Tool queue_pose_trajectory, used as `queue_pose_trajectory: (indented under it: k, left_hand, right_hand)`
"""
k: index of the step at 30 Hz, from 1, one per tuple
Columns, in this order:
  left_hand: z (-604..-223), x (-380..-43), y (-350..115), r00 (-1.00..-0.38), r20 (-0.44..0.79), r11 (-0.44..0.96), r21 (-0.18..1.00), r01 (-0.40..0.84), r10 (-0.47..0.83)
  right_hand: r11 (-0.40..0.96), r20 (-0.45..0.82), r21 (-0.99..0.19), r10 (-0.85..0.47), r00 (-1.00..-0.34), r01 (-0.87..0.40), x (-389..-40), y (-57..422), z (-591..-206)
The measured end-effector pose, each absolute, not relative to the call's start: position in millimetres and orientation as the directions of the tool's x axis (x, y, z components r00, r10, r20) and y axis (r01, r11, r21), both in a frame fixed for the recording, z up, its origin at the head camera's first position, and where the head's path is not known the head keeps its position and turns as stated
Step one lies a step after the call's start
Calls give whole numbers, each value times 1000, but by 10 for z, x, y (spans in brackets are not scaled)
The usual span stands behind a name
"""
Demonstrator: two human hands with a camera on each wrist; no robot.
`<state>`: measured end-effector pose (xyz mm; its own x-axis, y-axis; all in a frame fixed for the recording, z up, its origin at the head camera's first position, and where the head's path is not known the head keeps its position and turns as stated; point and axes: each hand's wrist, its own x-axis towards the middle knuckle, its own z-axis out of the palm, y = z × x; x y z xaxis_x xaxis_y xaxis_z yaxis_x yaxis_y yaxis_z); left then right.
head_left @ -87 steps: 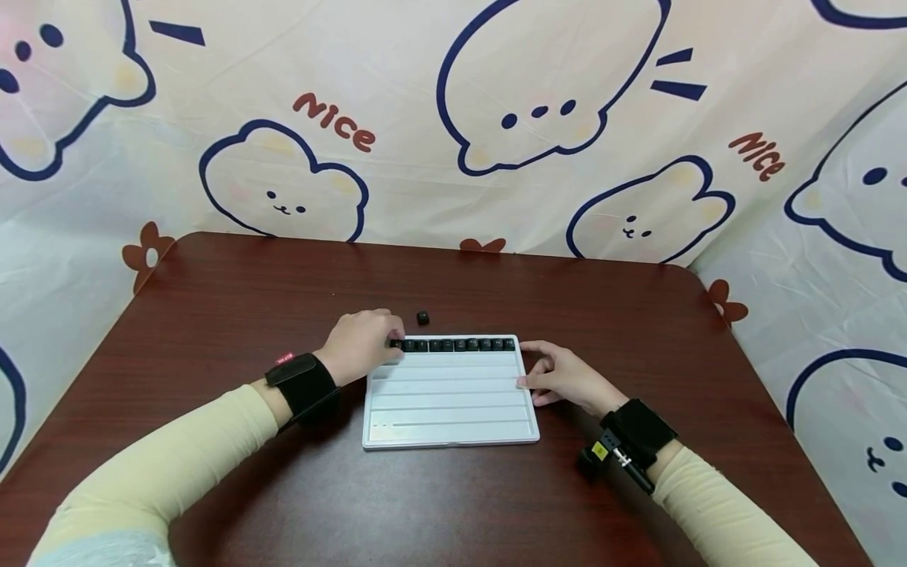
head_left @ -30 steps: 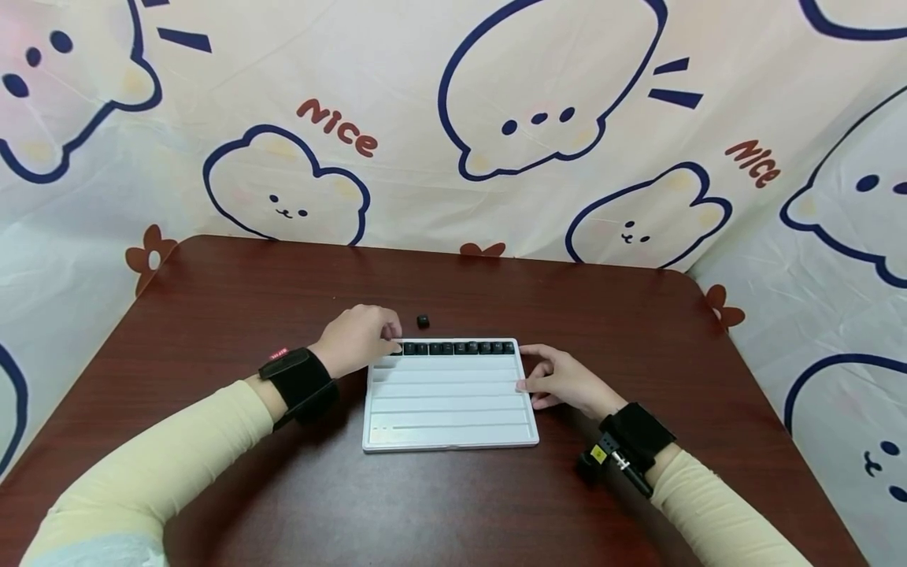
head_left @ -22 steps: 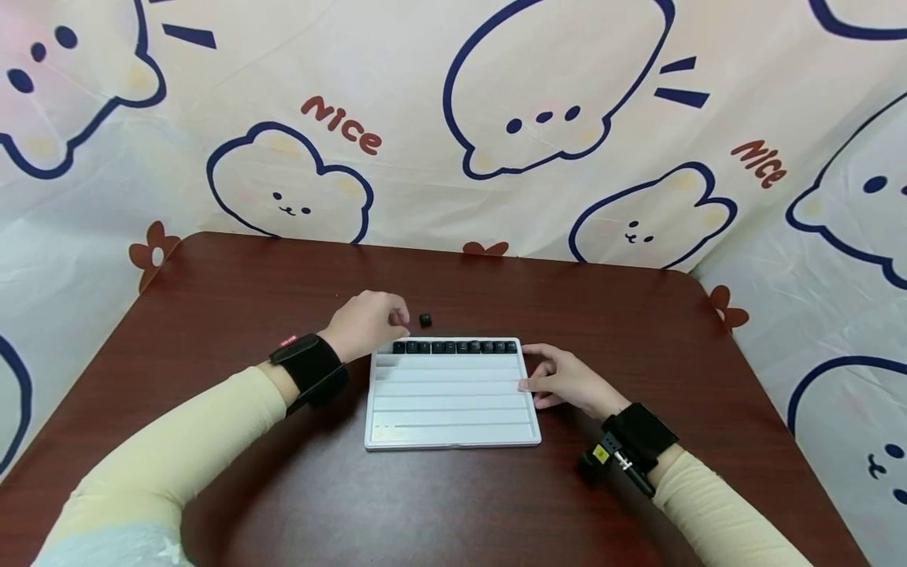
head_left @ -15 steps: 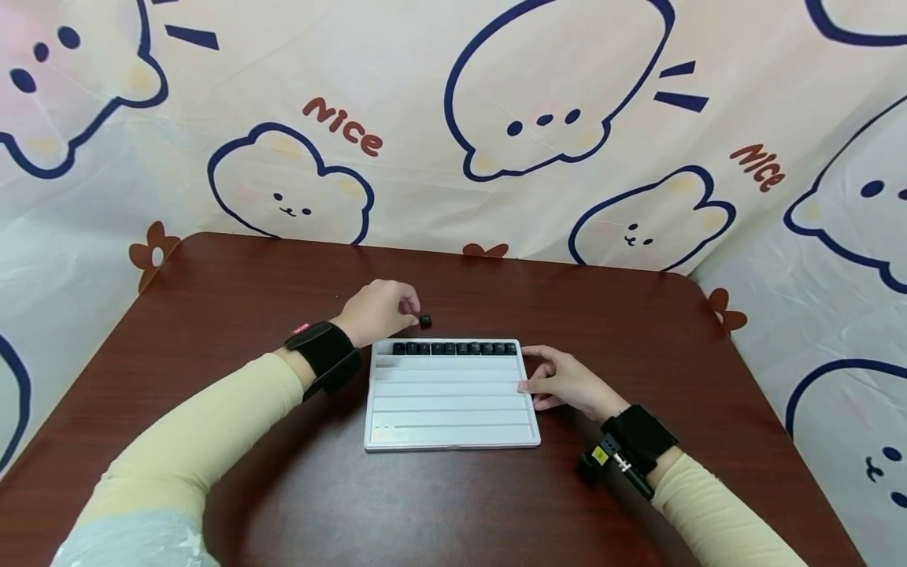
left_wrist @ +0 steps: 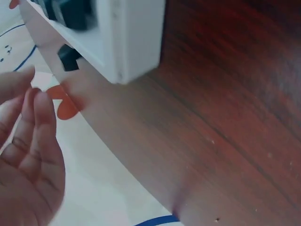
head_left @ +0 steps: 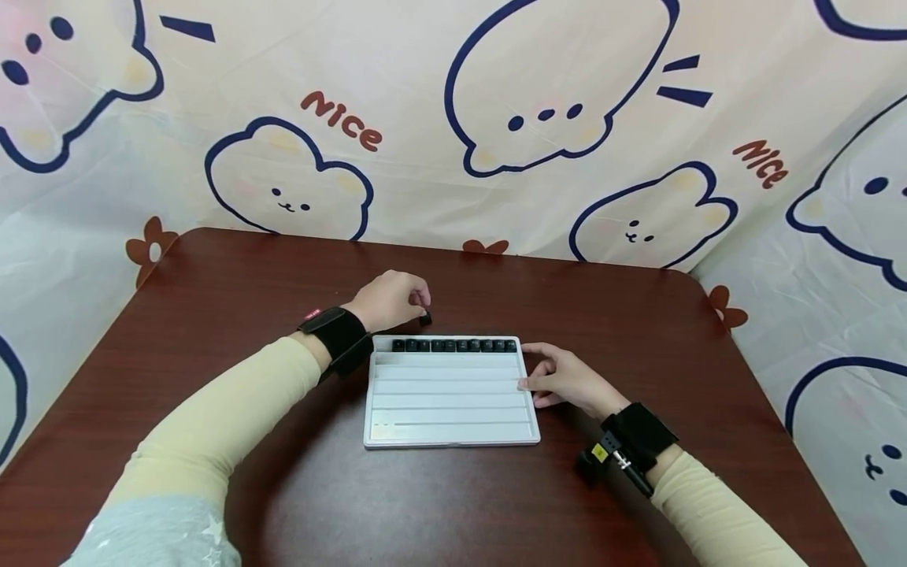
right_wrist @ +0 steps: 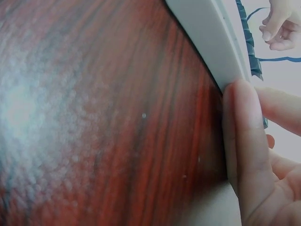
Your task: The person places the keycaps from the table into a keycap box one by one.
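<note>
A white keyboard base [head_left: 453, 402] lies flat on the table, with one row of black keycaps [head_left: 453, 346] along its far edge. Below that row its white channels are bare. A single loose black keycap [head_left: 425, 319] sits on the table just beyond the far edge. My left hand [head_left: 390, 301] hovers right over it, thumb tip beside it in the head view; in the left wrist view the loosely bent fingers [left_wrist: 44, 113] stand slightly apart from the keycap [left_wrist: 69, 57]. My right hand [head_left: 567, 379] holds the base's right edge, thumb on top and fingers along the side.
The dark wood table [head_left: 453, 504] runs back to a cartoon-printed cloth [head_left: 411, 189] that hangs behind and at both sides. Black straps with small devices wrap both wrists, the right one [head_left: 631, 445] close to the tabletop.
My left hand has left the far-left end of the keycap row and moved right and away to the loose keycap. The right hand and keyboard base have stayed put.
</note>
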<state>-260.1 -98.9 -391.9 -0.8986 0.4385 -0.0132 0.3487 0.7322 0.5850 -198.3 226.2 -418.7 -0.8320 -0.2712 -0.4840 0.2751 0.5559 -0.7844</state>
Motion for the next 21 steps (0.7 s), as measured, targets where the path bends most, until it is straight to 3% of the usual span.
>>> queue_pose_trajectory:
  k: [8, 21]
  left_hand:
    - [-3924, -2756, -999, -810, -78, 689, 577, 440, 582]
    - [-3935, -2863, -971, -793, -184, 727, 554, 405, 581]
  right_hand:
    - [541, -483, -793, -278, -830, 280, -1987, 2284, -4184]
    - [546, -478, -791, -270, -836, 276, -1968, 2279, -4181]
